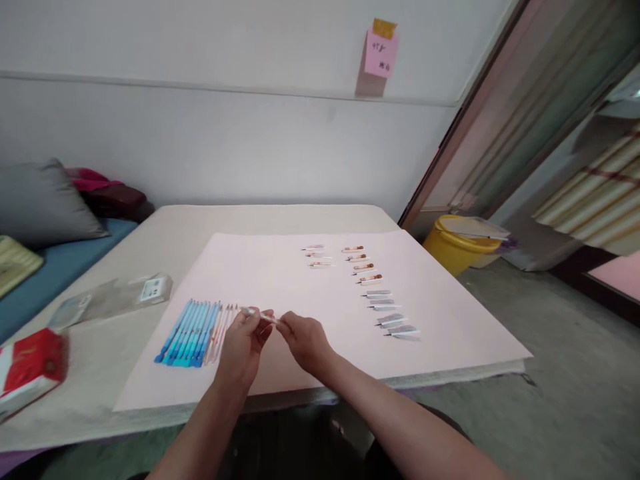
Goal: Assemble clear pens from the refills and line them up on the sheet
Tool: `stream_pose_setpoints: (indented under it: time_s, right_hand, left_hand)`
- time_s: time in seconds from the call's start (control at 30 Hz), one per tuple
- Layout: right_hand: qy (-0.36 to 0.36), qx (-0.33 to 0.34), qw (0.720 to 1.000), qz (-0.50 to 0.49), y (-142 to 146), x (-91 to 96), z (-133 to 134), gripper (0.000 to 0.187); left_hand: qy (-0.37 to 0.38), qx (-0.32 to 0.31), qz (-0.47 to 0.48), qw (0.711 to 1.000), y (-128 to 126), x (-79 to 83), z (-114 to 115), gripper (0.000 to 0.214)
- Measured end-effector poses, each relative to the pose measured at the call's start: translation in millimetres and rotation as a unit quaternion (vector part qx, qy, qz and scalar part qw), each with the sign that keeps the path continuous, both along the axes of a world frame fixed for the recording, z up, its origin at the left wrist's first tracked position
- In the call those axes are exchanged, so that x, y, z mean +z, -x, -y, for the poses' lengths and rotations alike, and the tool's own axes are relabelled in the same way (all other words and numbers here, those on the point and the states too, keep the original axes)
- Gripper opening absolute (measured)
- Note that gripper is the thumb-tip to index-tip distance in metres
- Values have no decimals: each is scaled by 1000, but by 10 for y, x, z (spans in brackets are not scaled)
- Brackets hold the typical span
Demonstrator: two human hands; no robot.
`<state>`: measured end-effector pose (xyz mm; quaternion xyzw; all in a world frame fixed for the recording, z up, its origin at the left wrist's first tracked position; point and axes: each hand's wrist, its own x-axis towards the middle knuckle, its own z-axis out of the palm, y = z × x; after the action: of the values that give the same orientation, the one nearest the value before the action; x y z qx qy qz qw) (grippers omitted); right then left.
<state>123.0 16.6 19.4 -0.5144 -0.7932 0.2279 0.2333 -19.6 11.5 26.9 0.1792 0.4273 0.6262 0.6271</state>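
Observation:
Both my hands are raised just above a large pale pink sheet (450, 333) and pinch one thin clear pen (260, 314) between them. My left hand (245, 340) grips its left part and my right hand (303, 340) grips its right end. Just left of my hands lies a tidy row of several blue pens (187, 333) with a few thin clear refills (225, 321) beside them. Farther right lie small parts in rows: brown-tipped pieces (363, 265), silver-grey pieces (390, 313) and three small pale pieces (316, 255).
A clear plastic packet (113, 299) and a red and white pack (27, 370) lie on the cloth-covered table (165, 230) at left. Cushions and a blue mat (55, 263) sit beyond the left edge. A yellow bucket (453, 247) stands on the floor at right.

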Motion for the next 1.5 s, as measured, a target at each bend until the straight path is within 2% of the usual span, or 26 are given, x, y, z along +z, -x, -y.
stream_pose_setpoints:
  time_s: [0.07, 0.1, 0.13, 0.2, 0.27, 0.33, 0.37, 0.43, 0.5, 0.53, 0.57, 0.67, 0.73, 0.87, 0.93, 1.03, 1.13, 1.23, 1.33, 1.4, 1.5]
  right_hand:
    - [79, 20, 994, -67, 2, 4, -35, 35]
    - [93, 20, 992, -80, -3, 16, -43, 35]
    - [82, 8, 994, -73, -10, 34, -40, 31]
    - [-3, -31, 999, -11, -22, 82, -7, 24]
    - [-87, -16, 993, 78, -21, 123, 37, 25]
    - [-109, 6, 987, 118, -9, 138, 57, 22]
    - [-87, 6, 990, 107, -4, 135, 53, 22]
    - [16, 13, 999, 34, 1, 118, 24, 26]
    - [125, 37, 990, -48, -3, 102, -10, 31]
    - [149, 41, 986, -67, -6, 99, -20, 32]
    - [145, 32, 987, -67, -7, 100, -23, 32]
    - [59, -25, 998, 1, 5, 124, 4, 30]
    - [44, -33, 998, 23, 19, 141, 29, 33]
    - [103, -15, 994, -39, 26, 155, 36, 29]
    - [102, -27, 993, -47, 19, 158, 34, 27]
    - [82, -55, 994, -37, 14, 164, 43, 27]
    - [121, -30, 988, -93, 17, 154, 47, 22]
    - [171, -3, 972, -158, 19, 125, 37, 24]
    - [157, -10, 969, -190, 25, 89, 26, 26]
    - [153, -10, 967, -201, 31, 71, 22, 27]
    - [178, 0, 960, -217, 35, 49, 19, 26]
  left_hand:
    - [7, -10, 2, 1000, 1, 20, -2, 11]
    - [12, -13, 0, 1000, 0, 29, -4, 10]
    - [15, -15, -3, 1000, 0, 36, -6, 10]
    - [19, -13, -16, 1000, 0, 35, -15, 8]
    - [14, -14, -27, 999, 7, 15, -33, 7]
    - [8, -22, -36, 999, 18, -14, -59, 7]
    - [9, -28, -40, 999, 24, -24, -71, 7]
    - [10, -38, -47, 998, 32, -28, -89, 7]
    - [11, -49, -52, 997, 31, -8, -97, 7]
    - [12, -53, -55, 997, 29, 6, -98, 7]
    - [15, -52, -59, 997, 26, 19, -98, 6]
    - [30, -20, -73, 997, 35, 26, -101, 9]
    - [33, 1, -81, 996, 60, 2, -108, 12]
    - [30, -21, -90, 995, 118, -32, -129, 21]
    - [32, -28, -91, 995, 130, -23, -135, 21]
    - [31, 1, -96, 995, 129, -13, -134, 14]
    - [34, 19, -101, 994, 127, -17, -120, 15]
    - [33, 8, -82, 996, 121, -5, -86, 22]
    - [18, 1, -61, 998, 112, 16, -62, 22]
    - [7, 25, -80, 996, 115, 17, -64, 20]
    - [11, 34, -96, 995, 135, 4, -76, 26]
